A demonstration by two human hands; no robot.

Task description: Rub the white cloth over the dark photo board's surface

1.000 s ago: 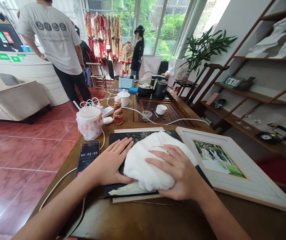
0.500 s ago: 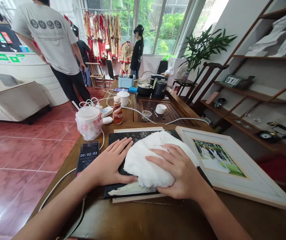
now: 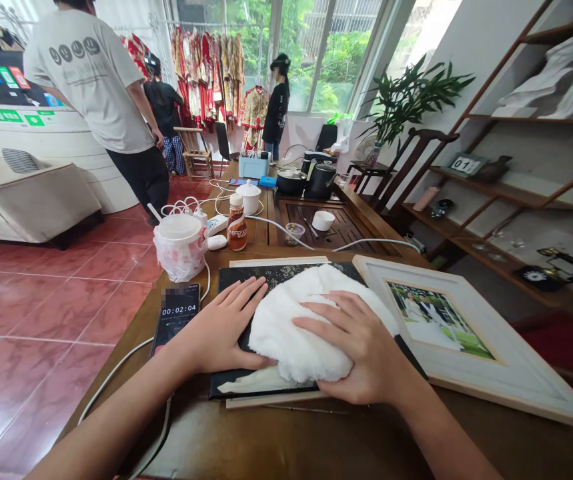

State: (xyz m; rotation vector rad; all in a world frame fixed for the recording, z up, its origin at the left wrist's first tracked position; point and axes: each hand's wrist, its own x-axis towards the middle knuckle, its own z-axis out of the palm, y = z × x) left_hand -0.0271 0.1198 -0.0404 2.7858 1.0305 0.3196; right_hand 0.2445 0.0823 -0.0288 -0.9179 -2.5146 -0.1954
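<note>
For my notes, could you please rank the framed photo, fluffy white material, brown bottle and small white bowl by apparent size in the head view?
1. Framed photo
2. Fluffy white material, partly hidden
3. Brown bottle
4. Small white bowl

This looks like a shop or studio dealing in weddings; the view does not settle which. A rack of red-and-gold embroidered garments (image 3: pixel 206 80) stands before tall windows (image 3: pixel 343 73), with one more such outfit (image 3: pixel 255 110) displayed apart. A framed photograph (image 3: pixel 436 317) on the wooden bench (image 3: pixel 356 443) shows a couple, one in a white gown. A curved white reception counter (image 3: pixel 73 150) bears green signs (image 3: pixel 6 115), and a pale sofa (image 3: pixel 41 207) sits in front of it on glossy red tiles (image 3: pixel 91 310). Open shelves (image 3: pixel 496 190) display white statues (image 3: pixel 541 77) and an old-style telephone (image 3: pixel 569 263), while the bench's slatted tea tray (image 3: pixel 361 230) and kettle (image 3: pixel 322 180) suggest receiving visitors.
</note>
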